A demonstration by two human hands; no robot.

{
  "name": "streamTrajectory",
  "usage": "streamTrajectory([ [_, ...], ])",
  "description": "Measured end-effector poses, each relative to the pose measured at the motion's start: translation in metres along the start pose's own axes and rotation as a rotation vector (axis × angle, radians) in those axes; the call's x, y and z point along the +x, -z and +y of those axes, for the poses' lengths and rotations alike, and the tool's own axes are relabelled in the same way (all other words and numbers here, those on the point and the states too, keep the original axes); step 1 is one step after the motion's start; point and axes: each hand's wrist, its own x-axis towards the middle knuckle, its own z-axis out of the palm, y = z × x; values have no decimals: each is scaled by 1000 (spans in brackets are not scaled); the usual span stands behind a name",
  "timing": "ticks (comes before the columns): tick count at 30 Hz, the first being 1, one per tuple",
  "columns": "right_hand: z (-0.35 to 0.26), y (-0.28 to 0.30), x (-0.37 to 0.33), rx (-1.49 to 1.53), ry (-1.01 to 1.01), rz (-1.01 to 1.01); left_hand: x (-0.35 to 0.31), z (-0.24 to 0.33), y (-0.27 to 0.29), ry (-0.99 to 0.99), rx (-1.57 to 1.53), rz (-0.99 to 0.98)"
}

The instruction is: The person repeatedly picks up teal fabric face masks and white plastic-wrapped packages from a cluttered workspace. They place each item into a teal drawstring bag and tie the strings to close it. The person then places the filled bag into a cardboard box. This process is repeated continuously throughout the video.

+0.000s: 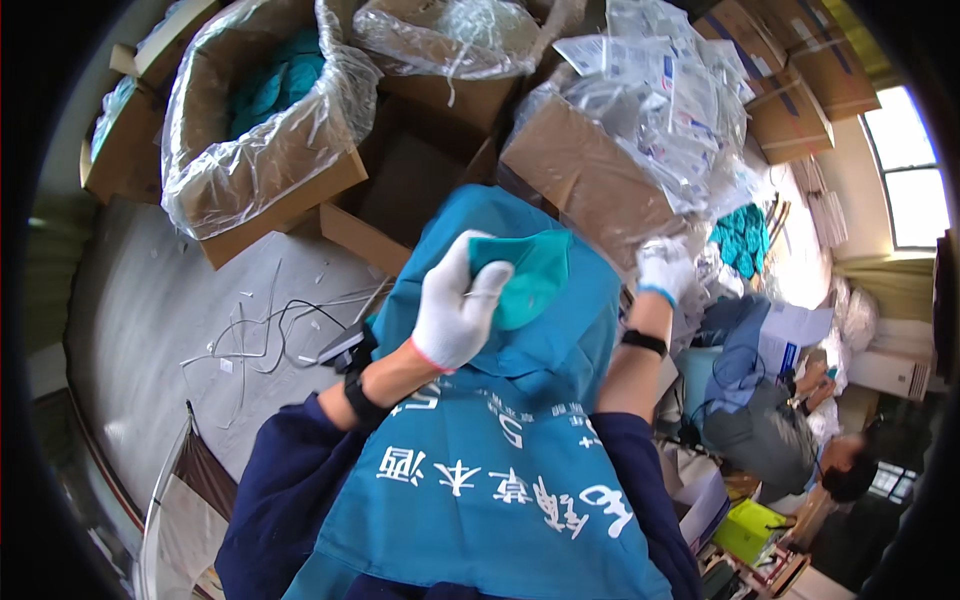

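Observation:
My left hand [455,315], in a white knitted glove, is closed on the near edge of a thin green cup-shaped piece [535,280]. The thumb lies across its face and the fingers go behind it. This piece is held above my lap, over a blue apron [480,520]. Farther right, my right hand [665,268], also gloved in white, is at the side of a cardboard box [590,165], next to crumpled clear plastic [700,290]. Its fingers are curled in and slightly blurred; what they hold, if anything, I cannot make out.
Clear printed plastic bags [660,90] are heaped over the box. At the far left, a plastic-lined carton [270,215] holds green pieces [285,85]. More green pieces [740,242] lie at right. Loose cables [270,325] trail on the floor. A seated person [765,440] works at right.

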Motion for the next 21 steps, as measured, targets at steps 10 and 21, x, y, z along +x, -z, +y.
streamTrajectory([
  [10,152,-50,-177,-1032,-272,-409,18,-89,-2,912,-1502,-781],
  [21,133,-35,-156,-1180,-191,-238,33,-59,1,325,-54,-135],
])
